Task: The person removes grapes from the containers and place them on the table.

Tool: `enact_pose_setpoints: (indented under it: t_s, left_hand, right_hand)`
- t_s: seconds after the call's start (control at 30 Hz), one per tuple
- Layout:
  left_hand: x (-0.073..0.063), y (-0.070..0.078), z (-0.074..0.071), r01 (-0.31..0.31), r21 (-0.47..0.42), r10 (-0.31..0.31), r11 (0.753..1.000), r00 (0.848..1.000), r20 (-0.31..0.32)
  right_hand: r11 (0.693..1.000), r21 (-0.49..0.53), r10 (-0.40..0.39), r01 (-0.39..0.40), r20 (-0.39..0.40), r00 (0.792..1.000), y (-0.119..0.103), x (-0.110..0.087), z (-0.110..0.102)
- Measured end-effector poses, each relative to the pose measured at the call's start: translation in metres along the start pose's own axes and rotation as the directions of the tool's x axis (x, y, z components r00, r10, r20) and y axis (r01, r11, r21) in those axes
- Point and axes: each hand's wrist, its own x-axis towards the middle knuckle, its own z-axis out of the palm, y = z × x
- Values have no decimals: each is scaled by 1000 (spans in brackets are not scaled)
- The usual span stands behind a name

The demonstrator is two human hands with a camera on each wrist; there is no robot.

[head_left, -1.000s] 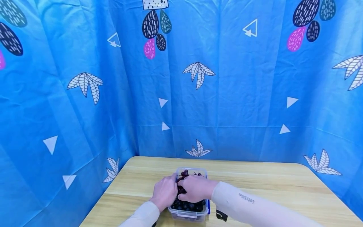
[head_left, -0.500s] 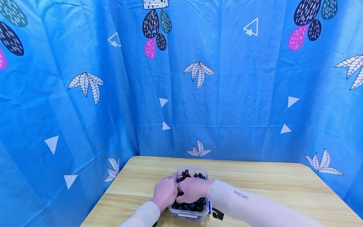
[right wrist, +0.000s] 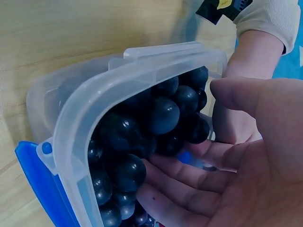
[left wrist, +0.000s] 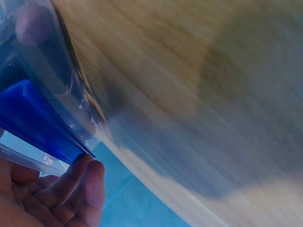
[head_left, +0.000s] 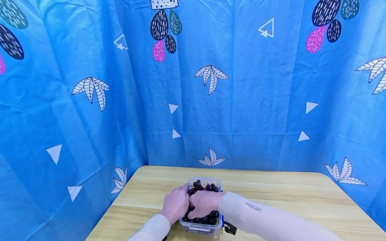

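Observation:
A clear plastic container (head_left: 200,231) with blue side latches stands near the table's front, full of dark grapes (right wrist: 163,116). My left hand (head_left: 175,205) grips its left side, fingers at the rim; in the left wrist view some fingers are bent beside the blue latch (left wrist: 33,120), which hangs down along the wall. Over the grapes, inside the container, is my right hand (head_left: 203,203). The right wrist view has its fingers (right wrist: 184,189) fairly straight, touching grapes, and the thumb apart from them. Their tips are partly hidden among the grapes.
The container rests on a light wooden table (head_left: 271,190) with rounded far corners. A blue patterned curtain (head_left: 256,100) hangs behind it and down both sides. A dark strap (head_left: 230,228) shows below the right sleeve.
My right hand has shifted slightly toward me and left over the grapes, uncovering more grapes at the container's far end. The left hand keeps its place on the side.

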Motion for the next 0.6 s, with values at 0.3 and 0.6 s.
enact_pose_setpoints:
  t_s: [0.3, 0.6]
  left_hand:
    - [0, 0, 1, 8, -2, -8, 1000, 1000, 3]
    - [1, 0, -1, 18, -20, -18, 1000, 1000, 16]
  right_hand:
    - [1000, -22, 6, -5, 26, 1000, -1, 5, 3]
    - [1000, -6, 13, -13, 3, 1000, 4, 8, 5]
